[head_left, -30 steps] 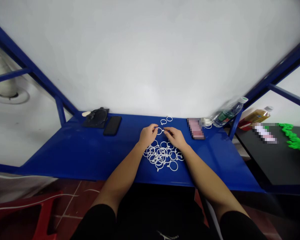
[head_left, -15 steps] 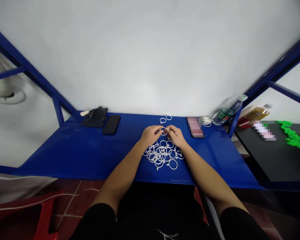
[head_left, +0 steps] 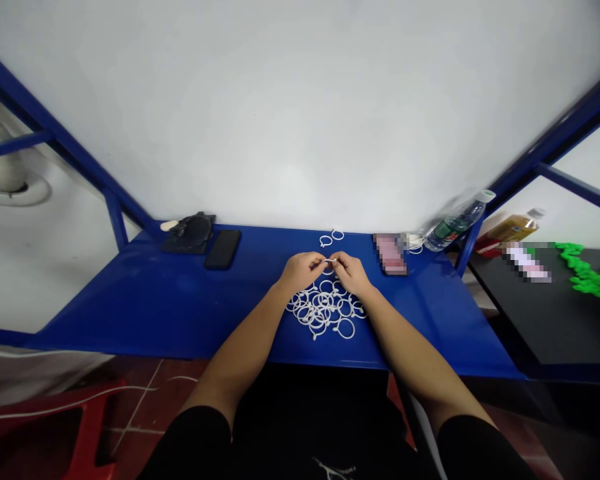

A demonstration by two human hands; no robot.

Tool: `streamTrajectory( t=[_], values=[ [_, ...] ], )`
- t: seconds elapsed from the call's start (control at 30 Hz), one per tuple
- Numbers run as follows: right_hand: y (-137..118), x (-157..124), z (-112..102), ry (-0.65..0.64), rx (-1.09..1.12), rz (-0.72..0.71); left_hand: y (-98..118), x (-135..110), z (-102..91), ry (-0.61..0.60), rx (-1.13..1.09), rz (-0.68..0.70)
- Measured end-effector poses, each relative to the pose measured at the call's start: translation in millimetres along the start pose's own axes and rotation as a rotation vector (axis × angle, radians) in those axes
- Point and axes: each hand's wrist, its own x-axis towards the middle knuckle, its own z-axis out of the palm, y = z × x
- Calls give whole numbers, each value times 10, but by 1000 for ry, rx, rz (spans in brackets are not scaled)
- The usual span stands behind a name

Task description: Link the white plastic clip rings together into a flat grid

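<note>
Between my fingertips is a white plastic ring (head_left: 329, 272), the sort with a small knob like a curtain ring. My left hand (head_left: 303, 270) pinches its left side, and my right hand (head_left: 349, 269) pinches its right side near the knob. Part of the ring is hidden by my fingers. Just below my hands lies a loose pile of similar white rings (head_left: 325, 308), many overlapping. Beyond my fingertips, near the wall, two more rings (head_left: 326, 241) lie apart from the pile.
The blue table (head_left: 155, 307) meets a white wall. At left are a black phone (head_left: 223, 249) and a dark plastic bag (head_left: 193, 233). A pixelated pink object (head_left: 391, 255), a white cable (head_left: 414, 243) and a water bottle (head_left: 460, 221) are at right. Beyond, green pieces (head_left: 593, 275) lie on a black table (head_left: 545, 313).
The ring between my hands has tilted and now looks flatter. My right hand has shifted slightly toward my left; the pile and the two far rings stay put.
</note>
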Motion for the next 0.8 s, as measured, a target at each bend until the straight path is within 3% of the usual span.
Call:
streamTrajectory(
  t=[0.63, 0.8],
  values=[
    [5, 7, -11, 59, 9, 21, 51, -6, -26, -178, 8, -36],
    [30, 22, -25, 62, 68, -40, 21, -12, -19, -209, -30, 4]
  ],
)
